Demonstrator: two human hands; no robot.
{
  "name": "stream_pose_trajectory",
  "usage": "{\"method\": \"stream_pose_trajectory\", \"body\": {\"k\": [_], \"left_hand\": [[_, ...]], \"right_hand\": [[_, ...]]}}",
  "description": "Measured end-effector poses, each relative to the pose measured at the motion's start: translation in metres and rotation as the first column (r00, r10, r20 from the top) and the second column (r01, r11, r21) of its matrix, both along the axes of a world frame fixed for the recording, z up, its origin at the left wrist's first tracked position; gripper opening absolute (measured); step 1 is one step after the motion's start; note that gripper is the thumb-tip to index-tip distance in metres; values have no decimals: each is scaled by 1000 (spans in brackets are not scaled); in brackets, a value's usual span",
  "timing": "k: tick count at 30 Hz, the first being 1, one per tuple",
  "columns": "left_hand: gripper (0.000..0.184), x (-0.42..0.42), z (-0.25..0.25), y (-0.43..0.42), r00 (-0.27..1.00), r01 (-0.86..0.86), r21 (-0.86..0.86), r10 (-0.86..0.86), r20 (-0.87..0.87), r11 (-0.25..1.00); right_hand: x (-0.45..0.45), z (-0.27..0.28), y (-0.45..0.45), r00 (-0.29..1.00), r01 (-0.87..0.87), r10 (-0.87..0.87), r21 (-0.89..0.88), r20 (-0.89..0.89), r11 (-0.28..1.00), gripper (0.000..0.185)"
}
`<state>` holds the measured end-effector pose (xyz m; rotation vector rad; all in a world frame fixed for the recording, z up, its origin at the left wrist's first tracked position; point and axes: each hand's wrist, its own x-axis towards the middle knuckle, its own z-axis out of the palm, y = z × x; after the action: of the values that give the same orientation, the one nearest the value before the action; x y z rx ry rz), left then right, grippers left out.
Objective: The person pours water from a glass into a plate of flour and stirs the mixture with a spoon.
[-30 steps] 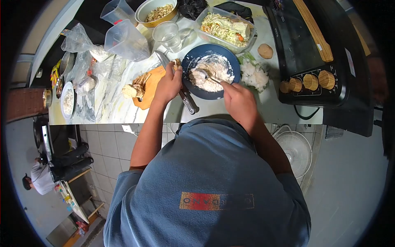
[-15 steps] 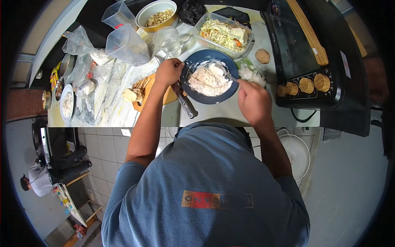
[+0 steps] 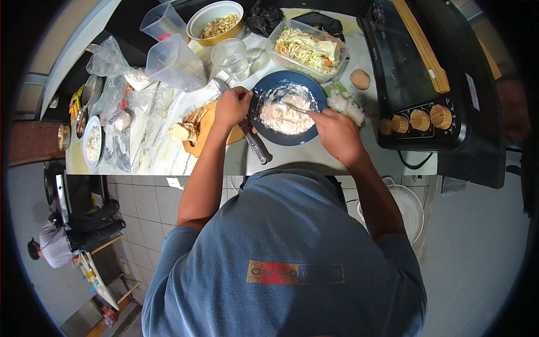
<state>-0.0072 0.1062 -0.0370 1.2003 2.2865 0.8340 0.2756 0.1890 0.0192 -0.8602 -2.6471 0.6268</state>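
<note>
A dark blue bowl (image 3: pixel 289 139) holds a whitish-tan floury mixture (image 3: pixel 289 115). My right hand (image 3: pixel 337 135) is closed on the handle of a spoon (image 3: pixel 295 108), whose head sits in the mixture. My left hand (image 3: pixel 233 106) is closed at the bowl's left rim, its fingertips pinching the edge. Under and beside my left wrist lies a knife (image 3: pixel 255 145) with a dark handle, partly over an orange cutting board (image 3: pixel 206 121). Chopped brown pieces and a pale chunk (image 3: pixel 182 132) rest on the board.
A clear container of noodles and vegetables (image 3: pixel 306 49), a pot of chopped pieces (image 3: pixel 216 25) and a clear cup (image 3: pixel 231 59) stand behind. Right are chopped onion (image 3: pixel 346 104), a round brown item (image 3: pixel 360 79) and a stove (image 3: pixel 421 121). Plastic bags (image 3: pixel 115 101) lie left; a person (image 3: pixel 53 244) is farther off.
The spoon has swept through the mixture to the bowl's right side and back toward the middle, with my right hand following. My left hand stays by the left rim.
</note>
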Motion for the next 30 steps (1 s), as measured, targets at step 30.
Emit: {"method": "stream_pose_trajectory", "body": {"k": [30], "left_hand": [[31, 13, 6, -7, 998, -38, -88, 34, -48, 995]], "right_hand": [[24, 2, 14, 979, 202, -192, 164, -73, 966, 23]]}}
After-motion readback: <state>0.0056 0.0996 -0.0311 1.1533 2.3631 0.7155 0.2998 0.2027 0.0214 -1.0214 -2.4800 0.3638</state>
